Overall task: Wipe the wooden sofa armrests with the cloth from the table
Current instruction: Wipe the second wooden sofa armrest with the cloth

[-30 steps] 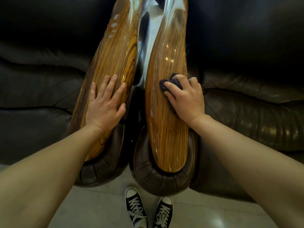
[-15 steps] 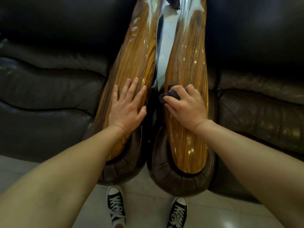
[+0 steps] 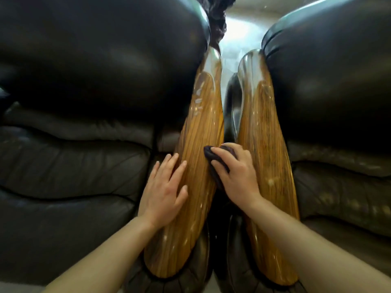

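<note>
Two glossy striped wooden armrests run side by side away from me: the left armrest (image 3: 201, 132) and the right armrest (image 3: 262, 132). My left hand (image 3: 164, 191) lies flat with spread fingers on the left armrest's outer side. My right hand (image 3: 237, 176) presses a dark purple cloth (image 3: 212, 160) against the inner edge of the left armrest, over the narrow gap between the two. Most of the cloth is hidden under my fingers.
Dark leather seats flank the armrests, the left sofa (image 3: 74, 166) and the right sofa (image 3: 338, 187), with bulky backrests above. Padded leather fronts sit under the armrest ends near me. A strip of pale floor (image 3: 234, 49) shows far between the sofas.
My right hand has slid with the cloth off the right armrest to the inner edge of the left one. The view has moved forward and up; my shoes are out of sight.
</note>
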The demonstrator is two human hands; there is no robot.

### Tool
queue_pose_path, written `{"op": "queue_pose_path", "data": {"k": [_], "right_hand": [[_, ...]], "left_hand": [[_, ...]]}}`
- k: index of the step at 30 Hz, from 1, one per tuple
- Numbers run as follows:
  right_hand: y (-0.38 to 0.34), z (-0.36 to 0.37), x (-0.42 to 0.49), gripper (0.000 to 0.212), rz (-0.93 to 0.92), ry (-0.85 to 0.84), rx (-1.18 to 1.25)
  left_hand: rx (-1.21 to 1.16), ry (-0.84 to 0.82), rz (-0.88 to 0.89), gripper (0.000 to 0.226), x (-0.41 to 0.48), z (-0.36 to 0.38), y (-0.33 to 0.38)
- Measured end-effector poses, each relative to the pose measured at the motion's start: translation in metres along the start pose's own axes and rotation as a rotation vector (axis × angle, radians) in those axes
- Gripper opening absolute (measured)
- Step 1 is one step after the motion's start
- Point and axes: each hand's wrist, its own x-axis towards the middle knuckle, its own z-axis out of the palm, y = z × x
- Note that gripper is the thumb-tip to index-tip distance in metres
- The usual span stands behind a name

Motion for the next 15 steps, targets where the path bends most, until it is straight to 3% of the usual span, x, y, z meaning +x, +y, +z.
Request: {"op": "queue_pose_path", "data": {"k": [3, 5, 10, 12, 15], "right_hand": [[-0.008, 0.025, 0.001, 0.054, -0.094, -0.254, -0.279], [-0.001, 0.035, 0.011, 0.055, -0.070, -0.257, -0.308], [0.024, 0.032, 0.070, 0.052, 0.200, -0.226, -0.058], [0.026, 0.029, 0.076, 0.052, 0.187, -0.246, -0.075], [0.025, 0.018, 0.065, 0.051, 0.022, -0.287, -0.242]], "left_hand": [[0.026, 0.003, -0.002, 0.064, 0.027, 0.000, -0.012], [-0.007, 0.003, -0.036, 0.066, 0.055, 0.005, -0.011], [-0.105, -0.001, -0.113, 0.067, 0.099, 0.022, 0.005], [-0.090, 0.029, -0.127, 0.064, 0.099, 0.024, 0.006], [-0.091, 0.036, -0.119, 0.063, 0.097, 0.024, 0.007]]}}
